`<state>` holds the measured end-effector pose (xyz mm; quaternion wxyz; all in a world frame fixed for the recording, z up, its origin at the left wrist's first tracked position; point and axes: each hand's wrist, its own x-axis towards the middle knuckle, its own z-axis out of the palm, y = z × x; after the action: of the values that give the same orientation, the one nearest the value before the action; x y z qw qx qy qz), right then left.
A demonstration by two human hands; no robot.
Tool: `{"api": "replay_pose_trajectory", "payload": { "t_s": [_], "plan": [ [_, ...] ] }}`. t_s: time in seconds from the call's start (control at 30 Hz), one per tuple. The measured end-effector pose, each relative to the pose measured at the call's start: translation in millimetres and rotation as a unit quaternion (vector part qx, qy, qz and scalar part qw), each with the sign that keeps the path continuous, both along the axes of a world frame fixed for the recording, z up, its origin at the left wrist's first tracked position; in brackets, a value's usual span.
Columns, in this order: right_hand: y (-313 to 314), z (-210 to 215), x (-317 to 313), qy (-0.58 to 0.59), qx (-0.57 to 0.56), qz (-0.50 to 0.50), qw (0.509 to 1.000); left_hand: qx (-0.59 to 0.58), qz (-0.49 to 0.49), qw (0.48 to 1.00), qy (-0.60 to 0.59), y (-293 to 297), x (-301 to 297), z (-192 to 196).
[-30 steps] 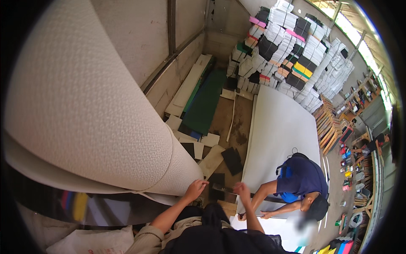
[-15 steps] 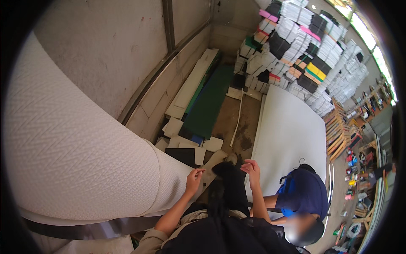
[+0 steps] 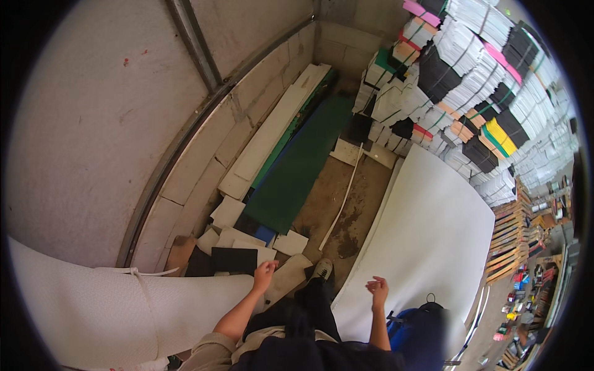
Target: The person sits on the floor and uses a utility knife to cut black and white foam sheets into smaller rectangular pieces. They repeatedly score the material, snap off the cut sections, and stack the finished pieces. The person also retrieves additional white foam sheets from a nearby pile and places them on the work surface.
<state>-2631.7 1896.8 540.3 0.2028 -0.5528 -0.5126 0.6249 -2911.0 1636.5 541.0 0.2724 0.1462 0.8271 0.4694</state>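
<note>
My left hand (image 3: 265,276) is in the air, empty, its fingers loosely bent and not pressed together. It is nearest to the white textured roll (image 3: 204,303) at the left, which has a cord (image 3: 143,297) tied round it. My right hand (image 3: 378,292) hangs empty over the near left part of a large white sheet stack (image 3: 427,210), its fingers apart. Neither hand visibly touches anything. Between them my dark-trousered legs and one shoe (image 3: 322,269) show on the floor.
A co-worker in dark blue (image 3: 427,334) bends close at my right. Ahead lie a long green sheet (image 3: 303,167), white boards (image 3: 278,130) along the block wall and loose offcuts (image 3: 235,260). Strapped stacks of sheets (image 3: 464,74) rise behind. A thin white strip (image 3: 343,204) lies on the floor.
My view has shifted, and the white roll now appears lower, filling less of the picture. My hands also sit lower, the right one over the white stack. The co-worker is further down in view.
</note>
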Motion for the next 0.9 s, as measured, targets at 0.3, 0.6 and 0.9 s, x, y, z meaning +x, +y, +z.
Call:
{"api": "replay_pose_trajectory", "payload": {
  "t_s": [0.3,0.6,0.9],
  "plan": [
    [169,48,-132,0.017,-0.017,0.125,0.992,0.01,0.275,0.961,0.005,65,-62,-3],
    [291,-19,-304,-0.138,0.209,0.52,0.817,0.101,0.478,0.872,-0.023,123,-138,-129],
    [368,43,-432,-0.213,0.095,0.656,0.718,0.097,0.482,0.868,-0.073,253,-245,-114]
  ]
}}
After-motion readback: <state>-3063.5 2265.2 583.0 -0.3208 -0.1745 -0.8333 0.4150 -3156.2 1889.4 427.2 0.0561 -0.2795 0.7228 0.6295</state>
